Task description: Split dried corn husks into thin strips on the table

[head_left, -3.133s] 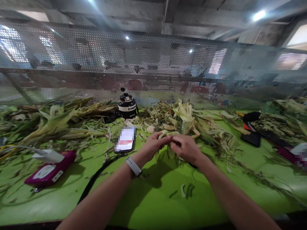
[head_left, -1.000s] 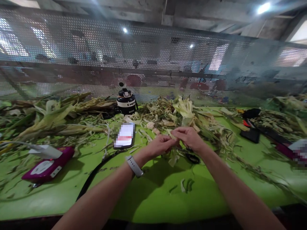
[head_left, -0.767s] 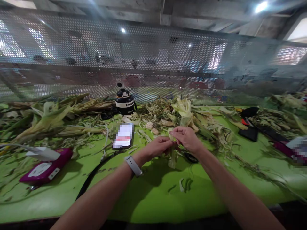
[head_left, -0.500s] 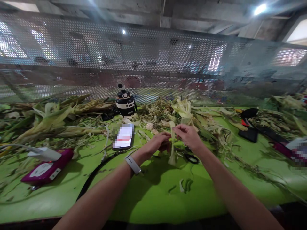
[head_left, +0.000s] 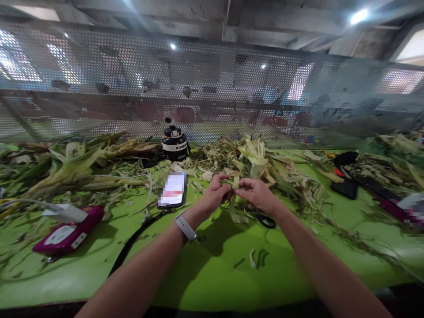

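Head view: nearest the camera, both bare forearms reach out over the green table (head_left: 205, 282). A few small husk scraps (head_left: 253, 258) lie between them. A pale smartwatch (head_left: 185, 226) sits on the left wrist, and a black cable (head_left: 132, 240) runs under that arm.

Further out, at the middle of the table, the left hand (head_left: 215, 194) and right hand (head_left: 256, 194) meet fingertip to fingertip. Both are closed in a pinch, fingers curled in, on the top end of one pale husk strip (head_left: 233, 207). The strip lies directly between the hands, no nearer one than the other. Its long axis runs near vertical: it hangs from the pinch down to the table, where its lower end curls toward the right. How many fingers of each hand grip it cannot be told.

Black-handled scissors (head_left: 266, 219) lie just beside the strip's lower end, under the right wrist. A phone (head_left: 172, 191) lies face up to the left of the left hand, with a magenta device (head_left: 66, 232) well apart at far left.

Beyond the hands is a heap of corn husks (head_left: 261, 165), then a black-and-white bottle (head_left: 174, 145), then a perforated metal screen (head_left: 212, 88) along the table's far edge.
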`<state>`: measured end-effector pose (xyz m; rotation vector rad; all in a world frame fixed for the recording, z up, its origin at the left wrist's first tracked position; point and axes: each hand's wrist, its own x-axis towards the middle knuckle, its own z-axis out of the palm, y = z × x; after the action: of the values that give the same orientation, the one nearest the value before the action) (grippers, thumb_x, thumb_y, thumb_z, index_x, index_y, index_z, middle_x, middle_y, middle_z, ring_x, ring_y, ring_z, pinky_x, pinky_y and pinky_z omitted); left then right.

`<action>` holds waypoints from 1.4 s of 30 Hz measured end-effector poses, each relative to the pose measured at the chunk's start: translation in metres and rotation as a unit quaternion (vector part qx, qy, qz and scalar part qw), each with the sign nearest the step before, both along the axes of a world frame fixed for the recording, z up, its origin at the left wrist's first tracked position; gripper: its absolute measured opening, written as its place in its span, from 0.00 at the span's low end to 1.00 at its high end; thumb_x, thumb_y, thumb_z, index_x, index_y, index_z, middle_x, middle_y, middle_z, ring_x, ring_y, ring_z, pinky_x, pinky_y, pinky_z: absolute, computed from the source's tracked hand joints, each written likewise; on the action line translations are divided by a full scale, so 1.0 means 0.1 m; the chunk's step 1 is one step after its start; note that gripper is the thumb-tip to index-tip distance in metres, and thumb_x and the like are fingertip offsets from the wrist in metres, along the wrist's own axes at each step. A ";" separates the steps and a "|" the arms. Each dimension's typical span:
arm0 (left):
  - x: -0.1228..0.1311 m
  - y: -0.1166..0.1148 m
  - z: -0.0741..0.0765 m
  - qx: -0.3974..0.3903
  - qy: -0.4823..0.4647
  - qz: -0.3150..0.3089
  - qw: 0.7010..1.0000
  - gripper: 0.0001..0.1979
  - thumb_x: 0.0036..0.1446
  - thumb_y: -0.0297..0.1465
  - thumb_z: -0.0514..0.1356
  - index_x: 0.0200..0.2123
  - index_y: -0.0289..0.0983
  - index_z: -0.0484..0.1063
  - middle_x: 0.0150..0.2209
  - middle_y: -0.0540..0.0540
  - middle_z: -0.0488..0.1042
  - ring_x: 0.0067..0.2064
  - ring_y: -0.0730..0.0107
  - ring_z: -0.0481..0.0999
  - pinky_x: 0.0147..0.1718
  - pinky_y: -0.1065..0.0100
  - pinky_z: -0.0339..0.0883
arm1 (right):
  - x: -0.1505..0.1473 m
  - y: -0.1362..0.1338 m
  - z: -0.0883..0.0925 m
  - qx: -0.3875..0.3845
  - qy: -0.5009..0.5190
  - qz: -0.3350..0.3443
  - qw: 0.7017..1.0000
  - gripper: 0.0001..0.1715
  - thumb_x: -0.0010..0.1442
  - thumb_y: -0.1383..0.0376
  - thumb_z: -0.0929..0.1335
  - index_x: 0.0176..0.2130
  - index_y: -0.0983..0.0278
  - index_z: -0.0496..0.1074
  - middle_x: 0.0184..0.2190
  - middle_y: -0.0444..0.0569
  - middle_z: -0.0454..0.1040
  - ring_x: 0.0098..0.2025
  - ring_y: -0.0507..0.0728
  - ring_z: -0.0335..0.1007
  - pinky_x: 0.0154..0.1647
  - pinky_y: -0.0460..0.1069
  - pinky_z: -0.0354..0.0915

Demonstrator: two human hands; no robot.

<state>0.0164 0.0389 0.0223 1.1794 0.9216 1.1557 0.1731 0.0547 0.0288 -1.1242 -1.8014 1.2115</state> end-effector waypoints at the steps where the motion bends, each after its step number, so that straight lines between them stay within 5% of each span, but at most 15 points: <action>1: 0.00 0.00 0.00 -0.002 -0.001 0.000 1.000 0.14 0.48 0.31 0.57 0.40 0.37 0.59 0.16 0.59 0.58 0.18 0.79 0.56 0.19 0.75 0.47 | 0.00 0.00 0.00 0.000 0.001 -0.004 1.000 0.13 0.48 0.58 0.69 0.28 0.66 0.67 0.18 0.37 0.61 0.15 0.44 0.51 0.12 0.41 0.56; 16: -0.02 0.02 -0.03 -0.066 -0.046 -0.060 0.995 0.12 0.47 0.28 0.56 0.38 0.38 0.59 0.16 0.60 0.54 0.16 0.82 0.49 0.16 0.77 0.40 | 0.02 0.06 -0.02 0.039 0.032 -0.124 0.991 0.11 0.43 0.64 0.69 0.30 0.67 0.70 0.19 0.41 0.69 0.14 0.47 0.61 0.13 0.42 0.60; 22: -0.03 0.01 -0.02 -0.047 0.007 -0.053 0.997 0.04 0.50 0.29 0.52 0.31 0.36 0.62 0.17 0.55 0.62 0.19 0.78 0.61 0.18 0.76 0.51 | 0.06 0.11 -0.05 0.054 0.051 -0.082 0.994 0.12 0.46 0.63 0.69 0.32 0.66 0.68 0.23 0.43 0.70 0.16 0.47 0.61 0.16 0.43 0.64; 25: -0.02 -0.02 0.01 -0.036 0.053 -0.048 0.997 0.09 0.54 0.37 0.51 0.30 0.37 0.62 0.21 0.51 0.69 0.24 0.73 0.70 0.22 0.73 0.59 | 0.06 0.10 -0.07 0.092 0.030 -0.065 0.993 0.13 0.47 0.63 0.68 0.35 0.65 0.66 0.31 0.47 0.71 0.19 0.47 0.63 0.18 0.44 0.66; 31: 0.01 -0.01 -0.03 -0.021 0.057 -0.014 0.998 0.14 0.51 0.42 0.57 0.32 0.37 0.63 0.21 0.54 0.67 0.21 0.78 0.66 0.18 0.75 0.52 | 0.04 0.07 -0.06 0.229 -0.089 -0.063 0.967 0.10 0.51 0.65 0.66 0.36 0.65 0.66 0.33 0.48 0.72 0.21 0.47 0.64 0.23 0.44 0.63; 42: -0.02 0.08 -0.12 0.026 0.010 -0.055 0.998 0.16 0.47 0.41 0.62 0.32 0.34 0.69 0.20 0.54 0.65 0.21 0.81 0.56 0.21 0.74 0.47 | 0.06 0.08 -0.02 0.226 -0.083 -0.045 0.970 0.12 0.51 0.64 0.68 0.38 0.65 0.67 0.34 0.48 0.72 0.24 0.49 0.65 0.26 0.45 0.62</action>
<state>0.0145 0.0473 0.0100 1.2696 0.8365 1.0869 0.1794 0.0628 0.0265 -1.0450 -1.9945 0.6190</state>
